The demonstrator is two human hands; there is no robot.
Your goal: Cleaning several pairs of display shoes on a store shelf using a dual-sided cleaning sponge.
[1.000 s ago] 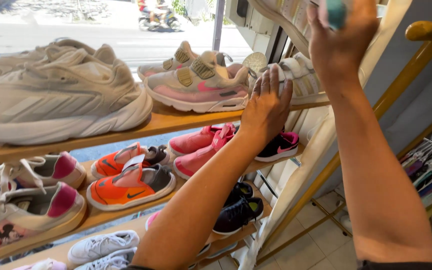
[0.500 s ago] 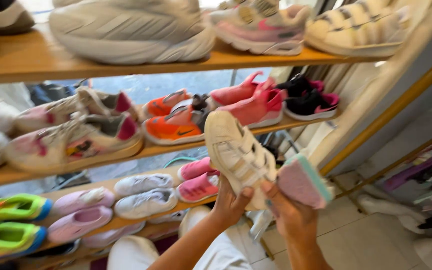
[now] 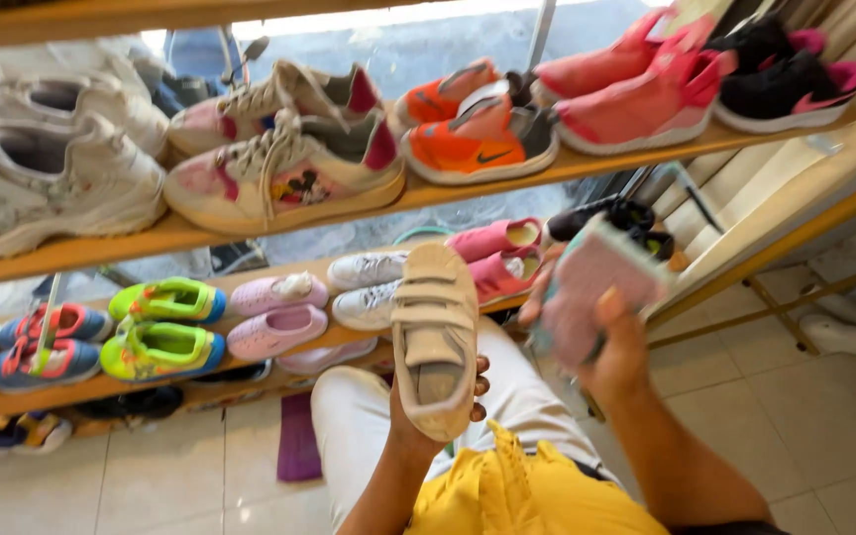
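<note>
Cream strap shoe [image 3: 435, 337] in left hand [image 3: 418, 411], sponge [image 3: 591, 297] in right hand [image 3: 618, 352]

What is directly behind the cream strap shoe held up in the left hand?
Behind the cream shoe with two straps is the wooden shelf carrying white sneakers and pink slip-on shoes. The shoe hides part of each pair, and most of the left hand.

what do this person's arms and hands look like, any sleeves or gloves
Both forearms are bare, with no sleeves, gloves, watch or rings visible. The left hand and right hand are uncovered. Below them show a yellow garment and white trousers.
</note>
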